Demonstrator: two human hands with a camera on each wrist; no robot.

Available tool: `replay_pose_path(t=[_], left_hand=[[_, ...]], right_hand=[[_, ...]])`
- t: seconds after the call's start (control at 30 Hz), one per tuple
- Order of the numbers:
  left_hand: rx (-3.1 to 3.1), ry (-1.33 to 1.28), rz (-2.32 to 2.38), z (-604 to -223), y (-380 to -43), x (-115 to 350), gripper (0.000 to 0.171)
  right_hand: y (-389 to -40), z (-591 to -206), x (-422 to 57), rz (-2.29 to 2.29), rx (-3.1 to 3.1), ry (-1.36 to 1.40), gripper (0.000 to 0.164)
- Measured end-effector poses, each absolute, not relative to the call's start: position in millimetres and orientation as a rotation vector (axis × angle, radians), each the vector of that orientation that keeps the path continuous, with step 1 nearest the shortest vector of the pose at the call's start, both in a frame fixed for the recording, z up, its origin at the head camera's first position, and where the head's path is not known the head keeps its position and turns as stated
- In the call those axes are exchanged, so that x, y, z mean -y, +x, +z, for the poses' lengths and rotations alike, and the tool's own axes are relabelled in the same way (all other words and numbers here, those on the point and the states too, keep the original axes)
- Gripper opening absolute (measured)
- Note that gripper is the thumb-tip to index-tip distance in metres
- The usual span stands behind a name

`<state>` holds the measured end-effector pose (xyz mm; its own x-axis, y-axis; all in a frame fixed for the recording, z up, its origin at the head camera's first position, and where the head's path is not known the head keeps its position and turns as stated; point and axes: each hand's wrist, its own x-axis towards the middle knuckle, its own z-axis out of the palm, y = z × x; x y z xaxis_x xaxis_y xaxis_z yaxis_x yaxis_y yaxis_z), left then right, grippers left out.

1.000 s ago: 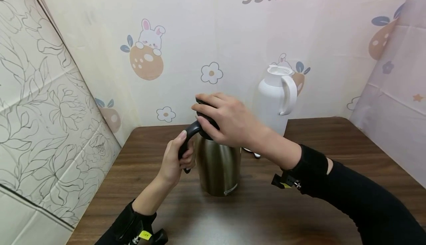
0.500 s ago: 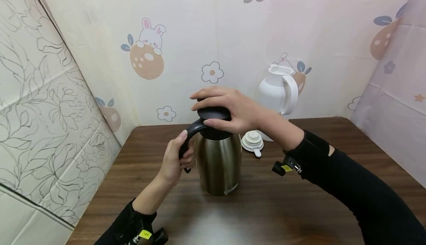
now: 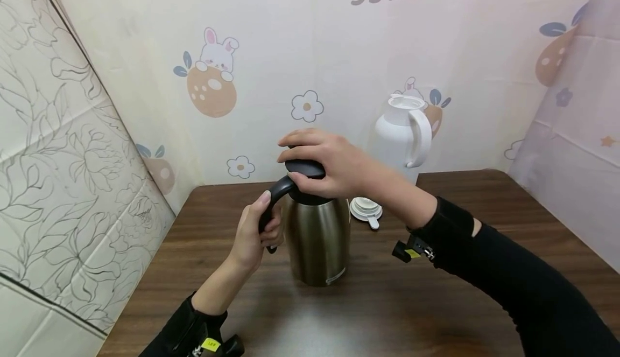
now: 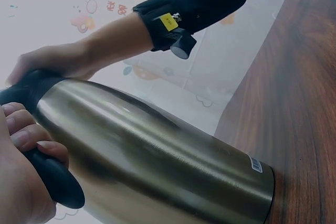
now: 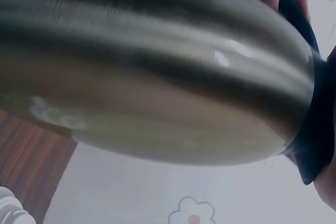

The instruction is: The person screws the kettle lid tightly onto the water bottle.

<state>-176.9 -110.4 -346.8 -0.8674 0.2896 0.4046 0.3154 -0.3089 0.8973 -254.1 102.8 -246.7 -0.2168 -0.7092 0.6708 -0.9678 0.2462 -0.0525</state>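
A bronze-coloured metal thermos jug stands upright on the wooden table. My left hand grips its black handle, fingers wrapped round it, as the left wrist view also shows. On top, my right hand holds the jug's black lid, with the thumb on the near side and the fingers over the far side. Part of the lid is hidden under that hand. In the right wrist view the metal body fills most of the picture.
Behind my right forearm stands a white thermos jug, its top without a lid. A white stopper lies on the table beside the metal jug. A patterned cloth hangs at the back.
My right hand has shifted and turned on the black lid, rightward and back a little to the left. The white stopper, mostly hidden at first, now shows. My left hand stays on the handle.
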Motion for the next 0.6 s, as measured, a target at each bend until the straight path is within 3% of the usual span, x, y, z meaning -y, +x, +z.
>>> replay_pose_path(t=[0.33,0.6], left_hand=[[1.829,-0.815,-2.391,-345.8,-177.5,110.9,0.051],[1.836,-0.801,-2.406,-346.7,-176.8,110.8,0.051]], right_hand=[[-233.5,-248.8,-92.1,0.566,2.14,1.214,0.029],[-251.8,-241.3,-103.0,0.588,2.012,1.57,0.032]])
